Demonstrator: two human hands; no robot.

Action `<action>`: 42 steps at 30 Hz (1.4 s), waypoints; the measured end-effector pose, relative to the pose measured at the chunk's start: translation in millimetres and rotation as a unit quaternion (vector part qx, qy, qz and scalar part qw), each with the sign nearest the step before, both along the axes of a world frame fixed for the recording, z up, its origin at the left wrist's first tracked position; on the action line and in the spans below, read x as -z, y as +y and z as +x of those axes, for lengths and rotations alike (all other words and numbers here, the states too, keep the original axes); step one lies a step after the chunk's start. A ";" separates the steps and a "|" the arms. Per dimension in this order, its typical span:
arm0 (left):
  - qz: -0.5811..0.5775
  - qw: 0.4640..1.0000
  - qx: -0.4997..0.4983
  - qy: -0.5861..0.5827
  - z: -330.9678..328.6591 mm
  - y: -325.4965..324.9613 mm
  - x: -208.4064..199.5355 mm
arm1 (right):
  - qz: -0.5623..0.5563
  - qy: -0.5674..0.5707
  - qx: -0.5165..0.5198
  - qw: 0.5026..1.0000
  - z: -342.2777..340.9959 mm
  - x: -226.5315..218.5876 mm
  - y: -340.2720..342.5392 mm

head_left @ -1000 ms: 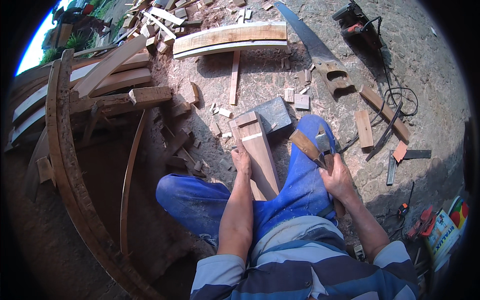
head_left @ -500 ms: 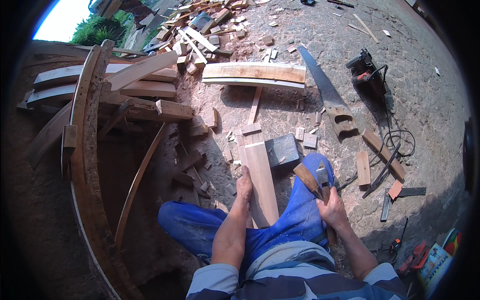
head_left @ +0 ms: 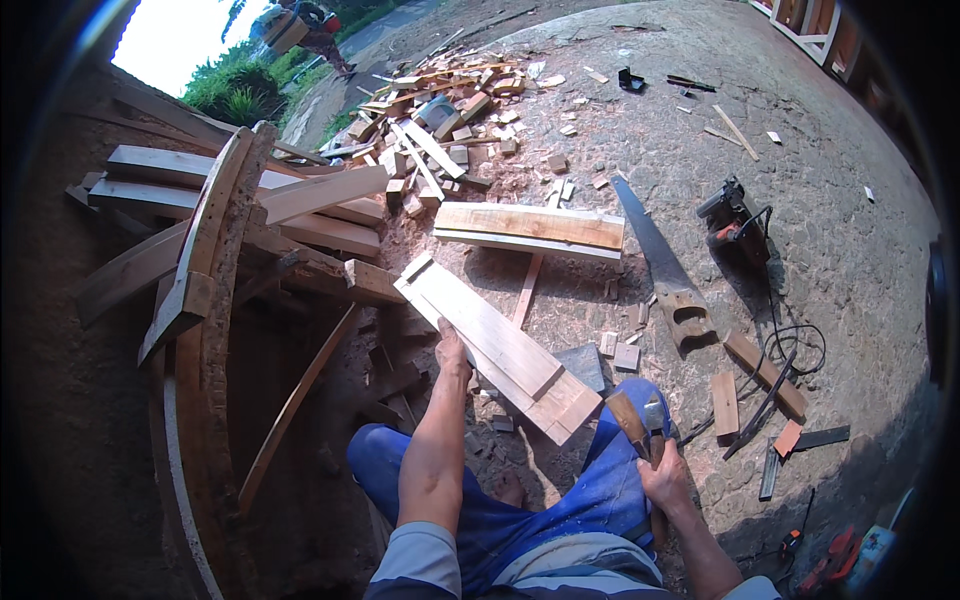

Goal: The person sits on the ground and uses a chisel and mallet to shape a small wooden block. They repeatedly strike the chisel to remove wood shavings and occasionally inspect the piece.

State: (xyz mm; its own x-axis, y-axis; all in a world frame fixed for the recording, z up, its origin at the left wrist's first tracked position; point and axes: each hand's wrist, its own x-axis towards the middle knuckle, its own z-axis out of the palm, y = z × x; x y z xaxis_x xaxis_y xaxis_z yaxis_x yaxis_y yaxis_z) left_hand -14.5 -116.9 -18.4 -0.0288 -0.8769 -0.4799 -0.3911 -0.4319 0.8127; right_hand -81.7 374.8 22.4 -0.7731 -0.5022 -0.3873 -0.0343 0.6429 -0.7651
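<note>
My left hand (head_left: 453, 352) is closed on the left edge of a pale wooden board (head_left: 505, 350), which lies slantwise in front of my knees, lifted and tilted. The board has a stepped piece at each end. Beside my right knee, my right hand (head_left: 665, 480) grips two tools together. One has a wooden block-like head (head_left: 627, 420); the other, with a metal end (head_left: 655, 416), looks like a chisel. My fingers partly hide both handles. Behind the board's near end, a dark grey block (head_left: 583, 366) is partly covered.
A handsaw (head_left: 660, 265) and a corded power tool (head_left: 735, 225) lie to the right, near a try square (head_left: 800, 442). Curved timbers (head_left: 215, 290) stand at left. Stacked planks (head_left: 530, 228) are ahead, with an offcut heap (head_left: 450, 125) beyond. A person (head_left: 325, 45) is in the far background.
My left hand has swung the board up and leftward, from upright between my legs to a slant, with its other face showing. My right hand keeps its hold on the tools.
</note>
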 end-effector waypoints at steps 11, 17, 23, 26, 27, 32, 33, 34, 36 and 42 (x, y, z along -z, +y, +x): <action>0.000 0.883 -0.055 0.466 -89.0 -82.7 -123.4 | 0.007 0.012 0.004 1.000 -0.4 29.2 -3.1; -0.217 0.893 0.370 0.135 44.4 7.2 -228.5 | 0.043 0.120 -0.137 0.982 -18.0 63.5 13.1; -0.339 0.921 0.187 -0.039 244.0 113.7 -240.4 | 0.062 0.139 -0.223 0.963 -12.8 45.9 -34.2; -0.317 0.941 0.063 -0.103 348.0 187.7 -233.9 | 0.070 0.162 -0.284 0.942 4.3 33.2 -61.0; -0.295 0.950 0.016 -0.100 382.2 215.0 -223.9 | 0.074 0.169 -0.306 0.934 9.4 29.7 -66.1; -0.325 0.875 -0.248 -0.260 476.8 353.2 -219.8 | 0.107 0.182 -0.394 0.894 33.4 21.4 -75.5; -0.370 0.843 -0.275 -0.278 483.1 370.9 -225.9 | 0.114 0.187 -0.402 0.889 34.1 21.2 -75.3; -0.392 0.820 -0.302 -0.287 493.1 388.3 -222.7 | 0.127 0.192 -0.412 0.882 29.5 20.2 -73.3; -0.345 0.847 -0.368 -0.166 507.3 400.1 -214.1 | 0.140 0.193 -0.398 0.886 22.4 18.4 -67.1; -0.006 0.884 -0.379 -0.274 546.2 578.2 2.3 | 0.204 0.169 -0.474 0.840 -10.4 15.5 -62.3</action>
State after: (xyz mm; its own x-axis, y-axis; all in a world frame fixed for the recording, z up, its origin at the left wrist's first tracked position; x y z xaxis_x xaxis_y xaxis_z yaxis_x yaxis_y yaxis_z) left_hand 531.8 461.2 -20.8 0.8025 -0.5502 -0.2309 -0.3294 -0.7312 0.5973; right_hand -92.1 312.5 6.9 -0.2009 -0.8332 -0.5152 -0.8499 0.4098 -0.3314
